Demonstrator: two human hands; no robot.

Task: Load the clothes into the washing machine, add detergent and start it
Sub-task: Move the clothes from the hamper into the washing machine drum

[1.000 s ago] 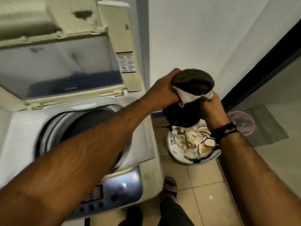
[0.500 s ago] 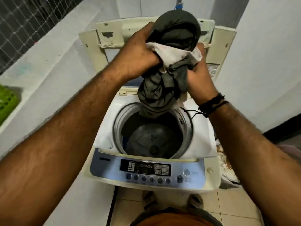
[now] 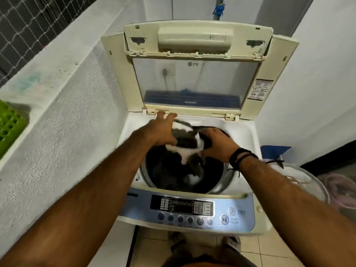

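The white top-loading washing machine (image 3: 242, 132) stands in front of me with its lid (image 3: 192, 83) raised. A bundle of dark and white clothes (image 3: 186, 146) hangs in the mouth of the drum (image 3: 219, 180), partly blurred, and more dark cloth lies deeper inside. My left hand (image 3: 159, 132) rests against the bundle's left side with its fingers spread toward the lid hinge. My right hand (image 3: 217, 145), with a black wristband, curls over the bundle's right side, thumb under the white cloth. The blue control panel (image 3: 192, 207) with its start/pause button (image 3: 224, 219) faces me. No detergent is in view.
A rough white ledge runs along the left, and a green plastic basket (image 3: 9, 122) sits on it. A round laundry tub (image 3: 310, 182) with pale cloth stands on the floor right of the machine. White walls close in behind and to the right. My feet are on the tiled floor below the panel.
The bundle came from above the tub on the right, over the machine, and down from chest height into the drum mouth. My left hand's fingers have spread off it.
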